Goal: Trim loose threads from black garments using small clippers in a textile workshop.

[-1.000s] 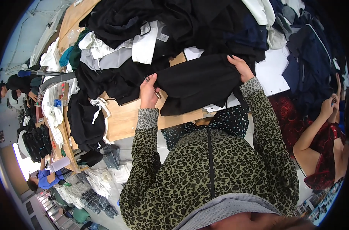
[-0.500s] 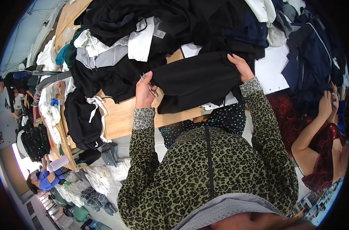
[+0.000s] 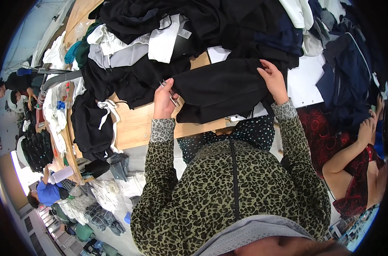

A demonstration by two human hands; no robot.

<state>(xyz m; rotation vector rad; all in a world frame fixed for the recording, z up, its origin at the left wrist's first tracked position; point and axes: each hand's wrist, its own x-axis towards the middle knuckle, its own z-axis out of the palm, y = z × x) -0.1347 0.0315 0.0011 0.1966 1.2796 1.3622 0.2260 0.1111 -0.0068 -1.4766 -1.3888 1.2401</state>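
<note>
A black garment piece [image 3: 219, 89], perhaps a trouser leg or sleeve, is stretched between my hands over the table's near edge. My left hand [image 3: 163, 102] is closed at its left end, thumb on top, and also grips small metal thread snips [image 3: 174, 99] lying across the palm. At the other end, my right hand [image 3: 274, 81] has thumb and forefinger at the upper right corner of the cloth, seemingly pinching it; the fingertips partly hide the contact. The cloth's lower edge hangs near my lap.
Piled black clothes [image 3: 181, 25] cover the far side of the wooden table [image 3: 136, 128]. White and grey garments [image 3: 117, 53] lie left of centre, with black clothing and a white drawstring [image 3: 111, 112] nearer. At right are white sheets [image 3: 304, 85], navy clothes [image 3: 341, 77] and a co-worker's arm [image 3: 349, 153].
My right hand has shifted slightly right and down, its fingers a little more apart at the cloth's corner. The left hand keeps its grip. The whole view has shifted a little.
</note>
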